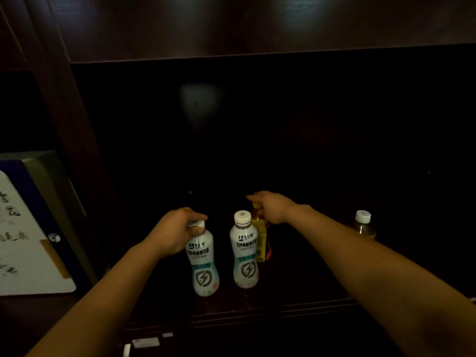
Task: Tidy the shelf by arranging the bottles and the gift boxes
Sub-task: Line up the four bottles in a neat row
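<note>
shelf (pixel 322 302): dark bay, bottles near front | box (pixel 33 228): 8 o'clock, neighbouring bay | left white bottle (pixel 203 261): 6 o'clock, left hand (pixel 175 233) grips its top, probably to align it | second white bottle (pixel 244 253): free | yellow bottle (pixel 260 240): behind it, right hand (pixel 270 208) curled round top | lone bottle (pixel 363 225): 4 o'clock

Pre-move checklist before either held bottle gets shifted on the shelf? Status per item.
1. Left hand grips left white bottle at the cap: ok.
2. Right hand grips yellow bottle at the top: ok.
3. Middle white bottle upright, no hand on it: ok.
4. Gap between yellow bottle and middle white bottle: cannot tell, they overlap.
5. Shelf space behind the bottles free: cannot tell, too dark.
6. Amber bottle stands apart at right: ok.
</note>
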